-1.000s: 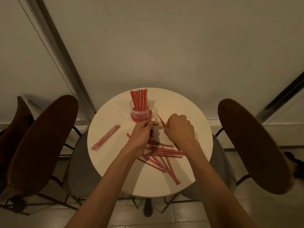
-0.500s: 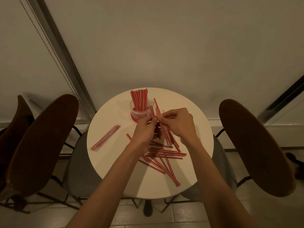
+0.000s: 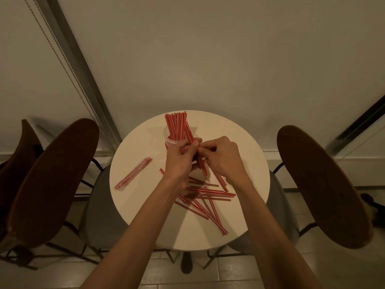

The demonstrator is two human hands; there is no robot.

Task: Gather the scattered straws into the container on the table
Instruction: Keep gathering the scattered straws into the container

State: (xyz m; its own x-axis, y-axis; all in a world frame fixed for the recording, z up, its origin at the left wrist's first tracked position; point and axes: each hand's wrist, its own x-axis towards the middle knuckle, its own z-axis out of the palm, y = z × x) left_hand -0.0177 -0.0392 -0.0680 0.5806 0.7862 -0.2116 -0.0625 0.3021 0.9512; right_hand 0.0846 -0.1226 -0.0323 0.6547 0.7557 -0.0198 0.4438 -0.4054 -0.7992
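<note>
A clear container [image 3: 169, 140] with a red base stands at the far side of the round white table [image 3: 135, 184], with several red-and-white straws upright in it [image 3: 176, 126]. My left hand [image 3: 180, 160] and my right hand [image 3: 224, 158] meet just in front of it, both pinching a small bunch of straws [image 3: 203, 166] that slants from the container's rim down toward me. Several loose straws [image 3: 205, 198] lie crossed on the table beneath my forearms. One wrapped straw packet [image 3: 133, 174] lies apart at the left.
Brown-backed chairs stand close on both sides, one at the left [image 3: 52, 180] and one at the right [image 3: 320, 184], with another further left [image 3: 18, 155]. A plain wall rises directly behind the table. The floor below is tiled.
My right hand lifted straws off the table and brought them to my left hand. Both hands then moved up toward the container, and the bunch's top now leans at its rim.
</note>
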